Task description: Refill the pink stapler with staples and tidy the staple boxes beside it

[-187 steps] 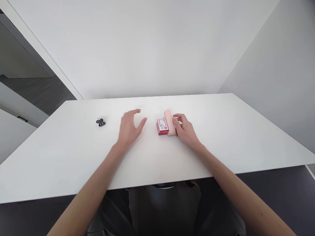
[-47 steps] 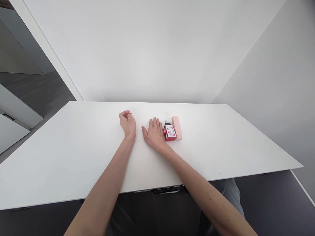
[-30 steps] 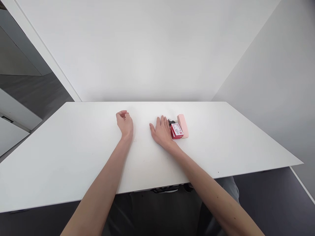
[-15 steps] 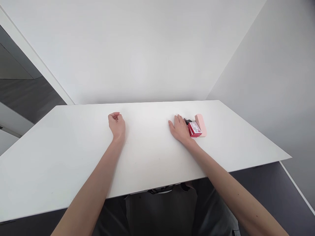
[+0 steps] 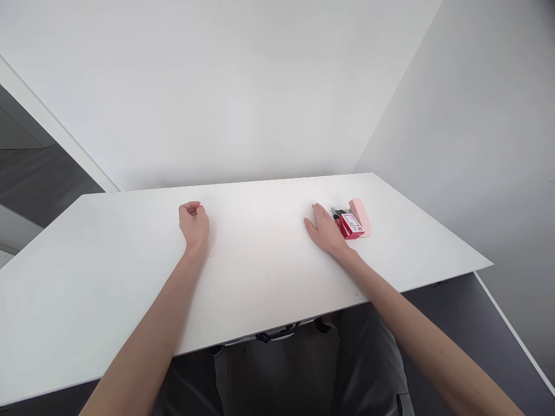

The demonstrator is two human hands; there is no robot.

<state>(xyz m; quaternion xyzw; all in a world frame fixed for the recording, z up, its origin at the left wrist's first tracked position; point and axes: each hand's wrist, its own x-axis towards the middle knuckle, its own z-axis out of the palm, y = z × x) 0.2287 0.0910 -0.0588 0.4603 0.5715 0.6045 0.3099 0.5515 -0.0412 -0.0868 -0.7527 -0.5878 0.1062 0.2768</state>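
Note:
My left hand (image 5: 195, 223) rests on the white table (image 5: 260, 254) left of centre, fingers curled into a loose fist; whether anything is inside is hidden. My right hand (image 5: 326, 231) lies flat, palm down, fingers stretched out, holding nothing. Its fingertips are beside a small red box with a white label (image 5: 351, 225). A pale pink stapler (image 5: 361, 215) lies against the box's right side. A small black object (image 5: 337, 212) shows just behind the box, partly hidden.
The table's far edge meets a white wall, and a grey wall stands to the right. The near edge (image 5: 243, 341) runs above my lap. Dark floor shows at the right.
The black object that lay at the table's left now sits by the red box. The view has swung left. My right hand stays flat beside the box; my left stays curled.

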